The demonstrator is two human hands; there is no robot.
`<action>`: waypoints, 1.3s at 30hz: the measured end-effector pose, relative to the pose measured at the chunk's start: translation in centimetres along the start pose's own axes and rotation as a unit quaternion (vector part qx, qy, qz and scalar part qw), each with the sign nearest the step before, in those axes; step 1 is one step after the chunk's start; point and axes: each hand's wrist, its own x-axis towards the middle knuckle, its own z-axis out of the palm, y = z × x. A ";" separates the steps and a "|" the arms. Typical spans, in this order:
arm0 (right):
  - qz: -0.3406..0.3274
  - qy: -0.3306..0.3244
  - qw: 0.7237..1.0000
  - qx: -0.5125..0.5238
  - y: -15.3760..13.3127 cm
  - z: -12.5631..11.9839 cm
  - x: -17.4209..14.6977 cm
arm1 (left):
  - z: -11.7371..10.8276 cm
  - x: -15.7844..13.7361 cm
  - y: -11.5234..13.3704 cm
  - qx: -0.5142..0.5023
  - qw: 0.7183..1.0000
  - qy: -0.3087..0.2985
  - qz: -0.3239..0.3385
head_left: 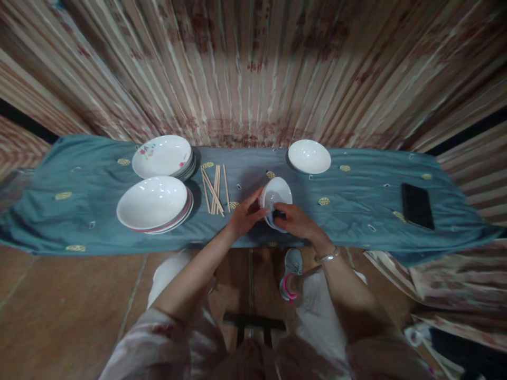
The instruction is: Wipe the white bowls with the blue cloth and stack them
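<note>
A small white bowl is tilted near the front middle of the cloth-covered table. My left hand is closed on its left side, with the thumb toward the near edge. Across from it, my right hand grips the near right rim, its fingers curled at the bowl. A further white rim shows just below the bowl, partly covered by my fingers; whether it belongs to a second bowl I cannot tell. Several wooden chopsticks lie loosely to the left of my hands, some crossing each other.
Stacked flowered plates stand at the back left, with stacked large white bowls in front of them. Another white bowl sits at the back, right of centre. A black phone lies far right on the green tablecloth. Pleated curtains hang behind.
</note>
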 end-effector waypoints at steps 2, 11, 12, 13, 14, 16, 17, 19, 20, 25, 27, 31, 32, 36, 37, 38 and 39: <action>0.002 0.016 1.000 0.017 0.0 0.4 0.1 | 0.0 0.0 -0.1 -0.002 1.000 0.000 -0.003; -0.086 0.102 0.988 0.077 0.2 1.9 0.5 | 0.0 0.1 -0.4 -0.009 1.000 0.001 -0.004; -0.092 0.108 0.987 0.071 0.2 2.0 0.5 | 0.0 0.1 -0.5 -0.009 1.000 0.002 -0.005; -0.096 0.111 0.987 0.063 0.3 2.0 0.5 | 0.0 0.1 -0.5 -0.009 1.000 0.003 -0.005; -0.099 0.114 0.987 0.054 0.4 2.1 0.5 | 0.0 0.0 -0.5 -0.008 1.000 0.005 -0.004; -0.105 0.114 0.987 0.033 0.6 2.2 0.6 | 0.0 0.0 -0.5 -0.005 1.000 0.008 0.000; -0.107 0.113 0.988 0.021 0.7 2.2 0.6 | 0.0 0.0 -0.4 -0.002 1.000 0.009 0.001; -0.107 0.112 0.988 -0.004 0.9 2.4 0.6 | -0.1 0.0 -0.4 -0.001 1.000 0.012 0.003; -0.105 0.112 0.988 -0.019 1.1 2.5 0.7 | -0.1 0.0 -0.4 -0.001 1.000 0.012 0.004; -0.082 0.109 0.986 -0.100 1.9 2.9 0.7 | -0.1 0.0 -0.4 -0.002 1.000 0.010 -0.001; -0.073 0.109 0.981 -0.143 1.9 3.0 0.7 | -0.1 0.0 -0.5 -0.002 1.000 0.007 -0.002; -0.041 0.109 0.964 -0.238 1.3 2.8 0.6 | -0.2 0.1 -0.7 0.002 1.000 0.010 -0.008; -0.031 0.107 0.960 -0.259 1.1 2.7 0.6 | -0.2 0.1 -0.7 0.005 1.000 0.015 -0.006; 0.003 0.085 0.943 -0.320 0.4 2.3 0.5 | -0.1 0.1 -0.7 0.001 1.000 0.015 0.006; 0.009 0.080 0.941 -0.329 0.3 2.2 0.4 | -0.1 0.1 -0.6 -0.002 1.000 0.013 0.007; 0.013 0.075 0.939 -0.335 0.2 2.1 0.4 | -0.1 0.1 -0.6 -0.002 1.000 0.013 0.008; 0.017 0.072 0.939 -0.337 0.1 2.1 0.4 | -0.1 0.1 -0.6 -0.001 1.000 0.014 0.008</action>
